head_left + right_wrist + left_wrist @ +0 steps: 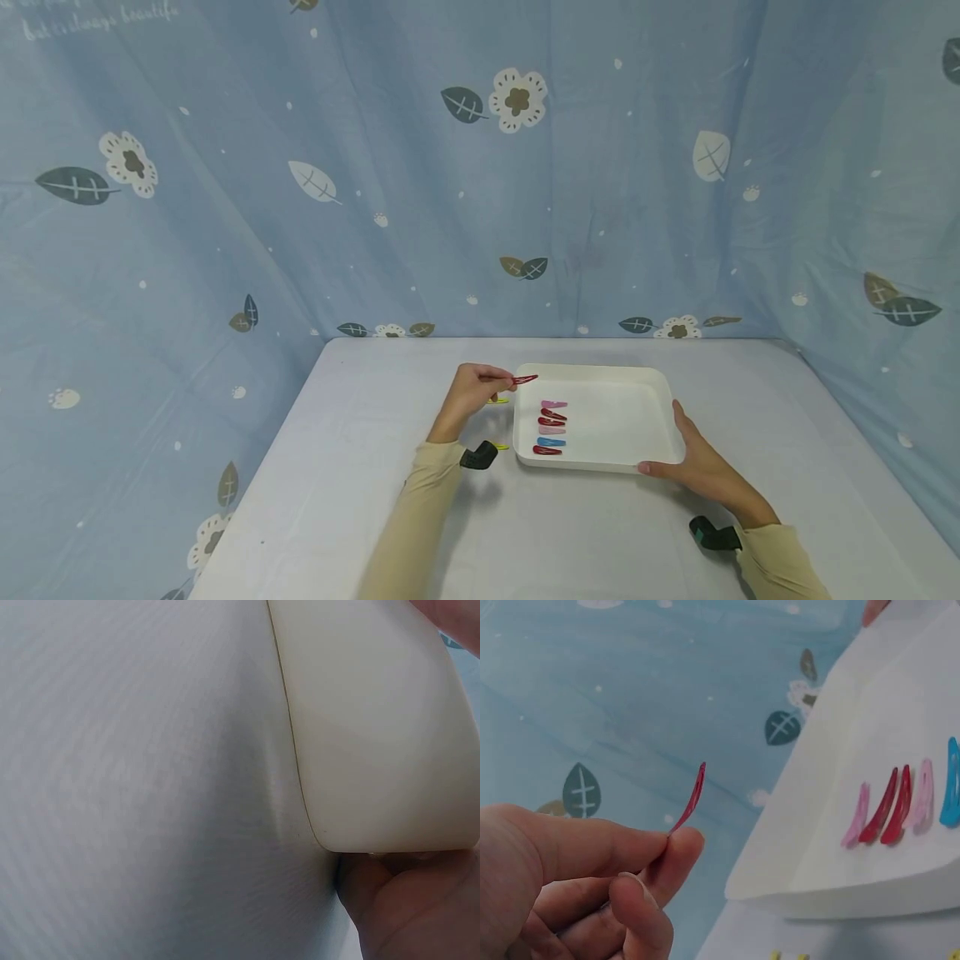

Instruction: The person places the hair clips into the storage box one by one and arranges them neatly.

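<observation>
Left hand [470, 393] pinches slim red metal hair clip [695, 797], likely light, stiff, best end-held; right hand [699, 467] grips rectangular white plastic tray [611, 417], near-right corner.

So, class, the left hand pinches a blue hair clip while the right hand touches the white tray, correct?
Not the colour: the left wrist view shows the left hand pinching a red hair clip. The right hand touches the tray.

White slanted script lettering [101, 18] on the blue patterned cloth [390, 133], upper left of the head view, reading "always beautiful", preceded by "but" and an unclear short word, line above cut off
</observation>
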A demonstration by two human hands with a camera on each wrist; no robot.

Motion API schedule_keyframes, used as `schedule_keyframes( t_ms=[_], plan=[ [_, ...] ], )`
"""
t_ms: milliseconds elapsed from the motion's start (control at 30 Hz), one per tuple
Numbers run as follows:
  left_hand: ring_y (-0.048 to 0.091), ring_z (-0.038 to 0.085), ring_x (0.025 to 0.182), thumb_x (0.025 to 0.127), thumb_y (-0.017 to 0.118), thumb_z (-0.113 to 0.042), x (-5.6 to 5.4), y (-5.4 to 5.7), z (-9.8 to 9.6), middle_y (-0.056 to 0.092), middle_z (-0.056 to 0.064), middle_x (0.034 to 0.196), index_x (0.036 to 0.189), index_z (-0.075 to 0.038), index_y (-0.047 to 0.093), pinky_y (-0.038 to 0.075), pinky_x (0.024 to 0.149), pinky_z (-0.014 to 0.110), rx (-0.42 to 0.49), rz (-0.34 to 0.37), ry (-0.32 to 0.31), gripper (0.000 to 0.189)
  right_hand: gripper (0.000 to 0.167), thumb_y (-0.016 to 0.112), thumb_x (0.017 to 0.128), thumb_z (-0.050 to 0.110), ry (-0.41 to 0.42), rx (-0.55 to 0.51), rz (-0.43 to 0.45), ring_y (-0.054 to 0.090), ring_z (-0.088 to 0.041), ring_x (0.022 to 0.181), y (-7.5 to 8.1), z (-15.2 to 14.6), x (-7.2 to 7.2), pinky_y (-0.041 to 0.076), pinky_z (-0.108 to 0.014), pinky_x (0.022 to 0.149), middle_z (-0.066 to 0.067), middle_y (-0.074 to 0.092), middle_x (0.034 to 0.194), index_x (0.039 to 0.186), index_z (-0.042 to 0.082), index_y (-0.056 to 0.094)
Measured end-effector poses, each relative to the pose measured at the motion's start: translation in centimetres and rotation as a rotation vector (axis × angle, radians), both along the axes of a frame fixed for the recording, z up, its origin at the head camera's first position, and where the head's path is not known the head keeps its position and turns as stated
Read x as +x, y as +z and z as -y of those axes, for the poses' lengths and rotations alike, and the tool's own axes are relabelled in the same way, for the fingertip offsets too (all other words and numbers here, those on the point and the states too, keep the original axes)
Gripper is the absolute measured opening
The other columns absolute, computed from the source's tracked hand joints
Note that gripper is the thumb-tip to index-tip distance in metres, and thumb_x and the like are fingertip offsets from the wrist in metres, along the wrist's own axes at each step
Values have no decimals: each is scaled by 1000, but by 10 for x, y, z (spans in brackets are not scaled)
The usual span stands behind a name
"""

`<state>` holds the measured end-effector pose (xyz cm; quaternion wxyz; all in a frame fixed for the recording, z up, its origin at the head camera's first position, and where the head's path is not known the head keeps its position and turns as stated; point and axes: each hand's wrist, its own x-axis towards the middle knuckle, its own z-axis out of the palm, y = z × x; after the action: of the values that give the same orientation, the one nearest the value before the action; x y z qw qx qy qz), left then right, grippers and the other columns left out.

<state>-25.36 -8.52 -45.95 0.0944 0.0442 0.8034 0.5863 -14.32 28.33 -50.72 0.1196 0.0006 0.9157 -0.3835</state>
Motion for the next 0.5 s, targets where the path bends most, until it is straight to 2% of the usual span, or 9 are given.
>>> schedule_keyframes(
  t_ms=[267,367,433,500],
  plan=[
    [71,41,102,97,71,-16,-7,1,-6,81,11,101,104,-4,80,53,70,39,-8,-3,-13,16,139,85,80,47,-2,5,-4,9,-67,149,0,0,1,19,-81,112,-41,-3,166,161,1,-18],
    [68,33,84,96,73,-17,-9,4,-10,81,11,101,103,-6,81,48,64,34,-17,6,-7,16,139,85,80,48,-2,5,-2,9,-67,149,0,0,1,19,-81,112,-41,-3,166,161,1,-18],
    [61,25,72,96,74,-17,-10,6,-12,81,11,102,103,-7,82,42,59,29,-20,8,-9,15,139,85,80,47,-1,4,-3,9,-67,149,0,0,0,19,-81,112,-41,-3,166,161,1,-18],
    [55,20,69,95,74,-18,-11,7,-14,81,10,101,102,-8,82,39,58,27,-27,7,-11,14,139,85,80,48,0,2,-4,9,-66,149,0,1,0,19,-81,113,-41,-3,166,161,1,-18]
  ],
)
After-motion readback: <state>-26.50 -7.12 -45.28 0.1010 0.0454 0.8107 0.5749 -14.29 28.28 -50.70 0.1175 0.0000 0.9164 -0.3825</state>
